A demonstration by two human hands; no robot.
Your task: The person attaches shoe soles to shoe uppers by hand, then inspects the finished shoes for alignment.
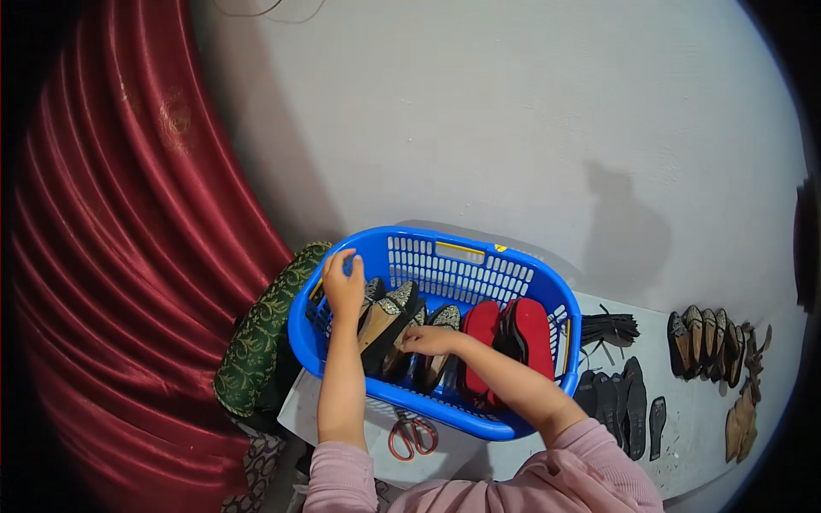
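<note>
A blue plastic basket [479, 425] stands on the table in front of me, holding several shoes. At its left end, my left hand [344, 286] hovers over the rim with fingers bent and apart, holding nothing. Below that hand lies a glittery shoe [389, 315] with a tan insole and black sole. My right hand [432, 340] reaches in from the right, its fingers closed at the edge of a shoe [396, 362]; the fingertips are partly hidden. Another glittery shoe [442, 319] sits just right of it. Red-soled footwear [534, 333] stands at the basket's right end.
Orange-handled scissors [412, 436] lie by the basket's front. Right of it on the white table [684, 462] are black strips [609, 328], dark soles [633, 402], a row of shoes [708, 342] and brown pieces [741, 425]. A green cushion [265, 329] and red curtain [145, 256] are left.
</note>
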